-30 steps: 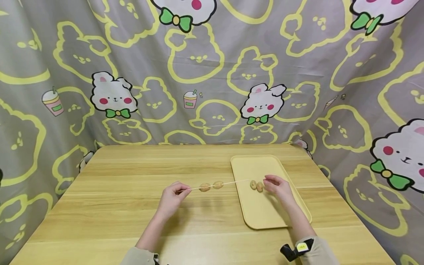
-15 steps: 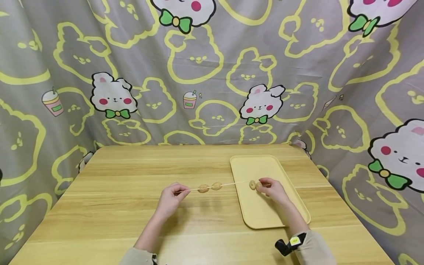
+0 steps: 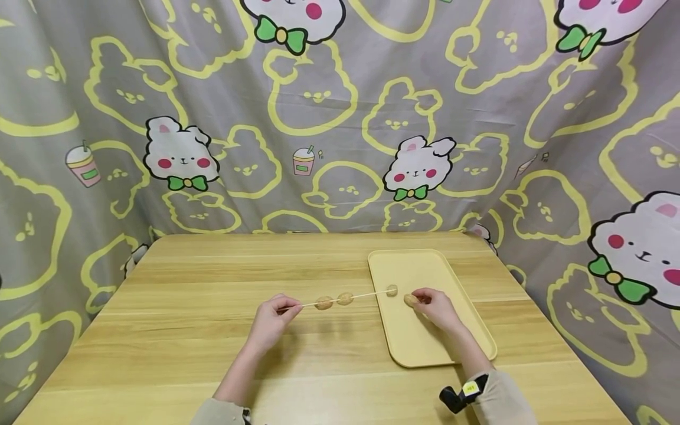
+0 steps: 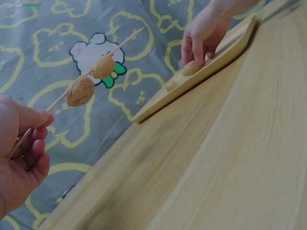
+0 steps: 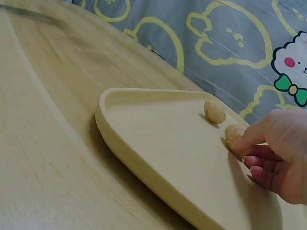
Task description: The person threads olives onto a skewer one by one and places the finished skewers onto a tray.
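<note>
My left hand [image 3: 270, 321] pinches the lower end of a thin wooden skewer [image 4: 58, 99] and holds it above the table. Two rough, tan, meatball-like balls are threaded on it: a browner ball [image 4: 80, 92] nearer the hand and a paler ball [image 4: 103, 67] beyond it. Past them, the skewer's pointed tip is bare. Over the yellow tray, my right hand [image 3: 438, 308] pinches a tan ball [image 5: 234, 137] between thumb and fingers; whether it touches the tray is hard to tell. Another loose ball [image 5: 214, 112] lies on the tray, apart from that hand.
The yellow tray [image 3: 409, 336] with a raised rim lies on the right half of the wooden table [image 3: 212, 271]. A grey patterned curtain [image 3: 345, 118] hangs behind the table and along its sides.
My right hand has moved left and down to the tray and grasped the nearer ball. The other ball has shifted left, away from it. The left hand with the skewer stays nearly still.
</note>
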`<state>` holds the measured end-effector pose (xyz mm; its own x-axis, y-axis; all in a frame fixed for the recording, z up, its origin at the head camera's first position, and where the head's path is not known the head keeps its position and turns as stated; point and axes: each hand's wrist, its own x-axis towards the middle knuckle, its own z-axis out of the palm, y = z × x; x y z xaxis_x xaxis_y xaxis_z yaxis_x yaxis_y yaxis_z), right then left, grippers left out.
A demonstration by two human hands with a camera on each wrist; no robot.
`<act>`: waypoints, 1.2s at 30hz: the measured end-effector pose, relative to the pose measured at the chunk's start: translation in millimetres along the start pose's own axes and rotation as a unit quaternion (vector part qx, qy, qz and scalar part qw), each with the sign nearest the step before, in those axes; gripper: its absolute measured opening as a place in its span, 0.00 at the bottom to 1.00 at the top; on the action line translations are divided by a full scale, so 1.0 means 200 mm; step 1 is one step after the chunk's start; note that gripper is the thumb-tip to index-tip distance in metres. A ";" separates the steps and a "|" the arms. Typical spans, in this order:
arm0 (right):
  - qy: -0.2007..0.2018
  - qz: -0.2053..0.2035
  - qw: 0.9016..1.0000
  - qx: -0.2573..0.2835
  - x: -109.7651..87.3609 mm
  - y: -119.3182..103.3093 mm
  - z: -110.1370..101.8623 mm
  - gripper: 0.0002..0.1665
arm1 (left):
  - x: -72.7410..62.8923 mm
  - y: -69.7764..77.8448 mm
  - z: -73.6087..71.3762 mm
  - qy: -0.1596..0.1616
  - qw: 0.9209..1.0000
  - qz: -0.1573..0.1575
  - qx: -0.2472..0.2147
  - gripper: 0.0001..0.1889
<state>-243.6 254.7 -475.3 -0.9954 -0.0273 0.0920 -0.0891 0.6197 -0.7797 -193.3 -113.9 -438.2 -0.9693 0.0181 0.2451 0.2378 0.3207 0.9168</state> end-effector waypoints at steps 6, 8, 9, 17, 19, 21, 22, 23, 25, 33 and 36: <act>-0.001 -0.001 1.000 -0.010 0.01 -0.02 0.01 0.18 | 0.01 -0.04 0.00 -0.005 1.000 0.008 -0.008 0.02; 0.001 -0.002 1.000 -0.015 0.01 -0.02 0.01 0.17 | 0.00 -0.04 0.00 -0.006 1.000 0.010 -0.008 0.03; 0.000 -0.004 1.000 -0.018 0.01 -0.02 0.01 0.17 | 0.01 -0.04 0.00 -0.005 1.000 0.011 -0.008 0.03; -0.015 -0.009 1.000 0.004 -0.02 -0.02 -0.01 0.17 | 0.00 -0.05 0.01 0.000 1.000 0.029 -0.005 0.03; -0.016 -0.012 1.000 0.018 -0.03 -0.03 -0.01 0.18 | 0.00 -0.05 0.01 0.000 1.000 0.027 -0.008 0.04; -0.017 -0.025 0.999 0.035 -0.04 -0.05 -0.02 0.18 | 0.00 -0.05 0.01 0.000 1.000 0.026 -0.008 0.03; -0.020 -0.037 0.998 0.046 -0.04 -0.07 -0.02 0.19 | 0.00 -0.05 0.01 -0.002 1.000 0.022 -0.008 0.03; -0.023 -0.048 0.997 0.055 -0.05 -0.08 -0.03 0.19 | 0.00 -0.05 0.01 -0.003 1.000 0.018 -0.009 0.03; -0.031 -0.068 0.993 0.086 -0.06 -0.12 -0.04 0.19 | 0.00 -0.04 0.01 -0.004 1.000 0.010 -0.011 0.02; -0.050 -0.130 0.980 0.144 -0.11 -0.24 -0.06 0.18 | -0.03 0.07 0.00 -0.010 1.000 -0.007 -0.005 0.02; -0.055 -0.139 0.978 0.146 -0.12 -0.27 -0.07 0.17 | -0.05 0.14 -0.02 -0.012 1.000 -0.006 -0.001 0.03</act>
<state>-214.7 233.6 -426.9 -0.9279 -0.2561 0.2709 -0.3470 0.3274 -0.8789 -176.2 -108.1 -413.4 -0.9734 0.0370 0.2259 0.2257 0.3187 0.9206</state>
